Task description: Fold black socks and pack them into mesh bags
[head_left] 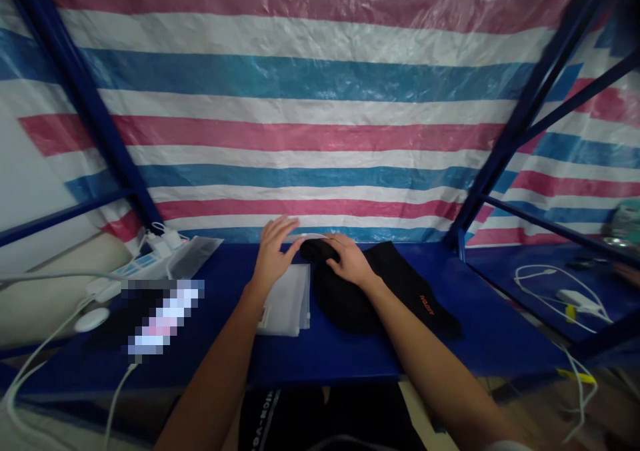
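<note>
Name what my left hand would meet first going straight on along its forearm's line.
Probably the striped sheet behind the desk, past the left hand; how far back it hangs is unclear.

A makeshift workspace is suggested by red-white-blue striped plastic sheeting (320, 78) and straight blue metal posts (91, 104) beyond the fingers (279, 228).

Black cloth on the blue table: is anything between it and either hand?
Nothing visible blocks them. The right hand holds the black cloth's bunched part; the left thumb reaches that part's other side. The translucent zip bag lies beside the cloth, near the left hand.
</note>
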`<action>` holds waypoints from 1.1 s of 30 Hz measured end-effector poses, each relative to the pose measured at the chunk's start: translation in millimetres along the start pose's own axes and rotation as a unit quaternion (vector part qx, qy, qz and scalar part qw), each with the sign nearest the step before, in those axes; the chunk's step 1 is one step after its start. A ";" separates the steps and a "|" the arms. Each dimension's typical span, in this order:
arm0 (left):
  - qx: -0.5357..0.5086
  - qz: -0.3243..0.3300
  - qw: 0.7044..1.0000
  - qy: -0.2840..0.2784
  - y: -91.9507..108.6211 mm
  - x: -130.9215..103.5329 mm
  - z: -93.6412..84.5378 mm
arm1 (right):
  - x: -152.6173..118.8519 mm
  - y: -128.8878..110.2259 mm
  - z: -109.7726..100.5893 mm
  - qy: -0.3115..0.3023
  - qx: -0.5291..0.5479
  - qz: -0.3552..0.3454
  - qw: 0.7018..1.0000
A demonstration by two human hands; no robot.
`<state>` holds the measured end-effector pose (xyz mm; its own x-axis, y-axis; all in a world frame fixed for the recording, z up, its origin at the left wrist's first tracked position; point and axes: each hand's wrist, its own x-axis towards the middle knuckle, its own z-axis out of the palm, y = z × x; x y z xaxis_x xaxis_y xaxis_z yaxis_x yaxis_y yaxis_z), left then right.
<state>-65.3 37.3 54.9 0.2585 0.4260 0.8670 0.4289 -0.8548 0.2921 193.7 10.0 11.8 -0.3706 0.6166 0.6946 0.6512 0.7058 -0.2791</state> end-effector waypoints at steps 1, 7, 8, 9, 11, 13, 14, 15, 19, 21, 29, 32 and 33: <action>-0.013 0.005 1.000 -0.021 -0.9 -0.8 1.1 | -0.4 0.2 0.3 -0.009 -0.005 -0.013 1.000; -0.021 -0.028 0.999 -0.019 -11.2 -8.0 3.5 | 3.9 -12.2 -4.4 -0.003 0.006 -0.088 0.996; -0.023 -0.036 0.999 -0.019 -12.3 -8.4 3.0 | 5.1 -16.3 -5.9 -0.006 0.016 -0.095 0.995; -0.030 -0.040 0.998 -0.026 -13.3 -8.6 2.4 | 6.2 -20.4 -7.0 -0.011 0.027 -0.102 0.994; -0.057 -0.035 0.996 -0.066 -15.2 -8.8 1.6 | 7.7 -27.3 -7.9 -0.019 0.049 -0.111 0.992; -0.087 -0.019 0.989 -0.119 -17.1 -8.8 1.4 | 8.1 -30.9 -6.8 -0.022 0.066 -0.118 0.991; -0.098 -0.012 0.985 -0.140 -18.1 -8.8 1.5 | 7.9 -31.5 -5.8 -0.019 0.073 -0.119 0.990; -0.104 -0.008 0.983 -0.152 -19.1 -8.9 1.7 | 7.6 -31.4 -4.6 -0.015 0.078 -0.119 0.990; -0.098 -0.005 0.986 -0.135 -21.4 -9.4 3.4 | 6.5 -30.5 -2.0 -0.003 0.083 -0.111 0.990; -0.095 -0.002 0.989 -0.114 -19.8 -9.4 4.0 | 7.0 -31.8 -2.3 0.004 0.088 -0.107 0.990; -0.067 -0.055 0.996 0.003 3.7 -0.1 -9.7 | 5.7 -14.4 -10.2 0.001 0.066 -0.025 0.998; -0.012 -0.095 0.988 0.119 3.4 2.2 -18.8 | 2.3 -1.7 -14.0 0.007 0.038 0.016 0.999; 0.005 -0.103 0.984 0.147 1.1 2.2 -21.3 | 1.6 0.6 -14.3 0.009 0.035 0.022 0.999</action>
<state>-82.7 31.0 65.7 -0.0955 0.4843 0.8697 0.4545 -0.7560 0.4710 202.9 6.4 22.2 -0.3311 0.6411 0.6923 0.6182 0.7017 -0.3542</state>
